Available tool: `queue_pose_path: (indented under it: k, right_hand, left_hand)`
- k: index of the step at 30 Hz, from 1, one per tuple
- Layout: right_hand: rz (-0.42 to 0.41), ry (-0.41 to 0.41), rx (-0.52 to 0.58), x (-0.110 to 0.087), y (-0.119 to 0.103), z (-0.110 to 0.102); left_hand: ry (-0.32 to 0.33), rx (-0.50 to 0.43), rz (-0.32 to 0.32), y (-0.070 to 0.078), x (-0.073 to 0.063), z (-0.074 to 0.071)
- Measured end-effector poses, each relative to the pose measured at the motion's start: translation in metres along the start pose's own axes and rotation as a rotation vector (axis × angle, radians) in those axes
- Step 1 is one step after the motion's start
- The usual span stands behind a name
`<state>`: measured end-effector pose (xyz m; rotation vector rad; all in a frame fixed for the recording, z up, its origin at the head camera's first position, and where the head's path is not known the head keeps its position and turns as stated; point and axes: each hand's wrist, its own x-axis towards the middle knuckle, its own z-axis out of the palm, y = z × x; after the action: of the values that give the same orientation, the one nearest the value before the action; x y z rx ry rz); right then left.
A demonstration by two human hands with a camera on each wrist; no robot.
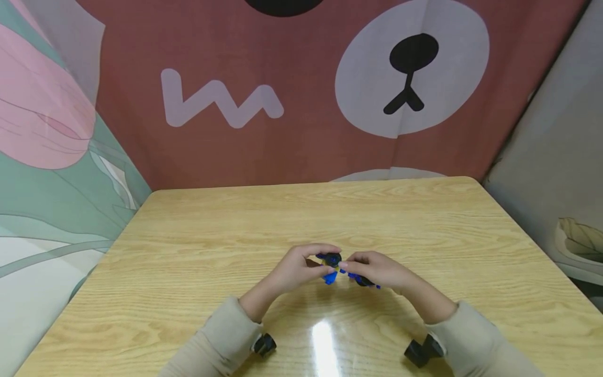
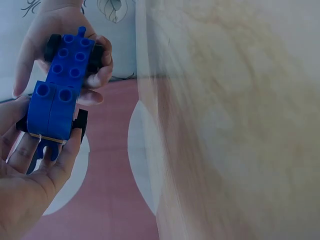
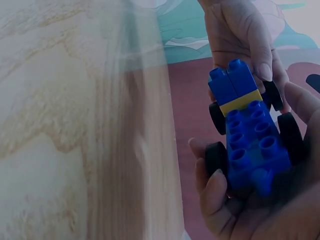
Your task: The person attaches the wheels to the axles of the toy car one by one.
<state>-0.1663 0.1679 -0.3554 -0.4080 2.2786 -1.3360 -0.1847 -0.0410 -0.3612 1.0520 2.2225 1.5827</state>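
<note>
Both hands hold a blue toy block car (image 3: 255,150) with black wheels, raised over the table. At one end of it, my left hand (image 1: 301,267) pinches the part around two blue bricks (image 2: 50,112) set side by side. A yellow layer (image 3: 241,102) shows beneath those bricks in the right wrist view. My right hand (image 1: 380,268) grips the other end, where bare studs and a small knob (image 2: 81,31) show. Thumb and fingers lie close to the wheels on both sides. In the head view, the fingers hide the car's middle.
The wood-grain table (image 1: 226,225) spreads around the hands, with a bright glare streak near its front. Behind it hangs a reddish-brown printed cloth (image 1: 301,152). A beige object (image 1: 581,241) stands beyond the right edge. Black devices (image 1: 423,351) sit at both sleeve cuffs.
</note>
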Motion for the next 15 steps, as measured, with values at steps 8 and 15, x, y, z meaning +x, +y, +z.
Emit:
queue_pose_path:
  k: [8,15]
  right_hand:
    - [0.02,0.034,-0.031,0.0006,0.0028,0.0044]
    - [0.026,0.079,-0.053,0.0,0.0038,0.0066]
  left_hand:
    - [-0.015,0.007,-0.018,-0.0005,-0.0004,0.0027]
    - [0.023,-0.053,-0.141,0.0,0.001,0.0032]
